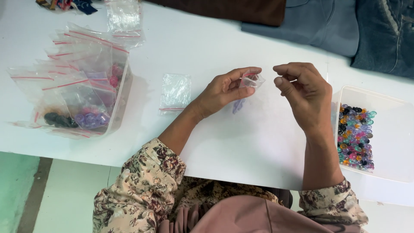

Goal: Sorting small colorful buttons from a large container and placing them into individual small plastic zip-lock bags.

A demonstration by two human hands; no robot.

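My left hand (pixel 224 90) pinches a small clear zip bag (pixel 251 80) with a red strip at its mouth, held above the white table (pixel 241 142). A few pale purple beads show through the bag's lower part. My right hand (pixel 304 92) hovers just right of the bag, fingers curled with thumb and forefinger together; whether it holds a bead is hidden. A clear tray (pixel 388 142) at the right holds several mixed coloured beads (pixel 354 136).
A clear tub (pixel 118 110) at the left is stuffed with filled red-strip zip bags (pixel 82 86) of purple and dark beads. An empty zip bag (pixel 175 92) lies flat mid-table, another (pixel 124 17) at the far edge. Folded dark cloth (pixel 345 26) lies at the top right.
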